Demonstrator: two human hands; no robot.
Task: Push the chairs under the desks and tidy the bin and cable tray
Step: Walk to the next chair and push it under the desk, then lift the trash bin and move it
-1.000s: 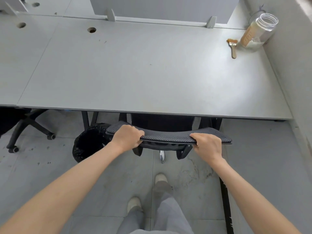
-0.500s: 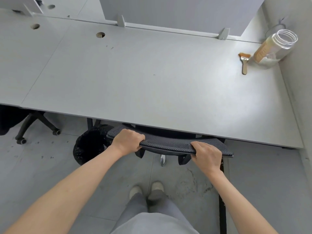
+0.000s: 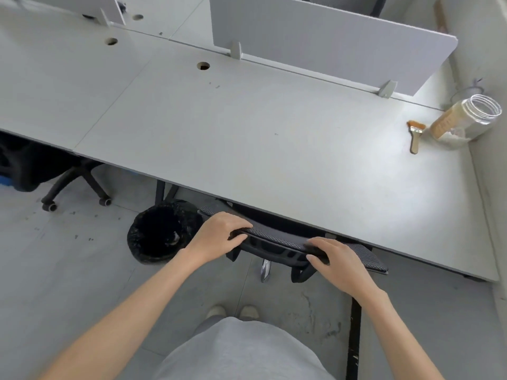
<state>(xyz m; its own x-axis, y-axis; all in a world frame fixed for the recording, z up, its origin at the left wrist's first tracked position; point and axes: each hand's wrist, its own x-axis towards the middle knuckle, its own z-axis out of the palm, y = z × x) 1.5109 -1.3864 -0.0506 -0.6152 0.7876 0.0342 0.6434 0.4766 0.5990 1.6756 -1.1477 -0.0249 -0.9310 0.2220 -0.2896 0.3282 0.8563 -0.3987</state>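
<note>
Left hand (image 3: 219,235) and right hand (image 3: 338,263) clamp the chair (image 3: 277,239) top, spread wide to steer it squarely under the counter (image 3: 247,127).

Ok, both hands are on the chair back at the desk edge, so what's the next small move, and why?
Probably let go and turn to the bin. The chair back already sits at the desk edge with the seat hidden beneath, so further pushing looks pointless. The left hand and right hand grip its top rim, and the bin stands out on the floor beside the chair.

two chairs (image 3: 277,242) (image 3: 41,165), one bin (image 3: 162,234), one jar (image 3: 463,122), one brush (image 3: 415,134)
</note>
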